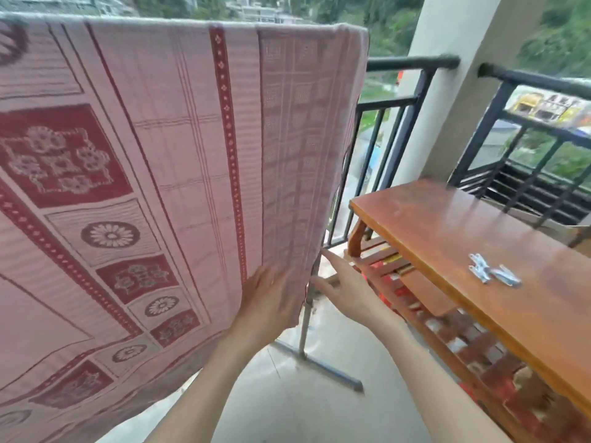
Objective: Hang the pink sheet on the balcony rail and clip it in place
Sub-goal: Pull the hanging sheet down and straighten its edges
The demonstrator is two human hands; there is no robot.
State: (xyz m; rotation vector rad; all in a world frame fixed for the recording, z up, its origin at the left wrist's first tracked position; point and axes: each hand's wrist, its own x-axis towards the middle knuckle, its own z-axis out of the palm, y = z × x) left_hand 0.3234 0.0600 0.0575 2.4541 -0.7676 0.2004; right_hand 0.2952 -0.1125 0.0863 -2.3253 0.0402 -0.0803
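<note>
Two hands: left hand [271, 302] lies flat against the lower right corner of the pink sheet [166, 148], fingers straight, holding nothing; right hand [343, 290] is just right of that corner, fingers loosely extended, its grip empty.
Sheet: already draped over a high bar, hanging smooth; its right edge falls beside the grey rack post [305, 318].
Step in hand: smoothing and squaring the hanging edge, by my reading; press flat, draw the corner downward evenly, avoid tugging it off the bar.
Clips: metal clips [492, 273] lie on the table [447, 225], right of the sheet, not yet used.
Surroundings: black balcony rail [412, 63] and a pale pillar [447, 75] stand behind the table; tiled floor [303, 404] below the sheet.
</note>
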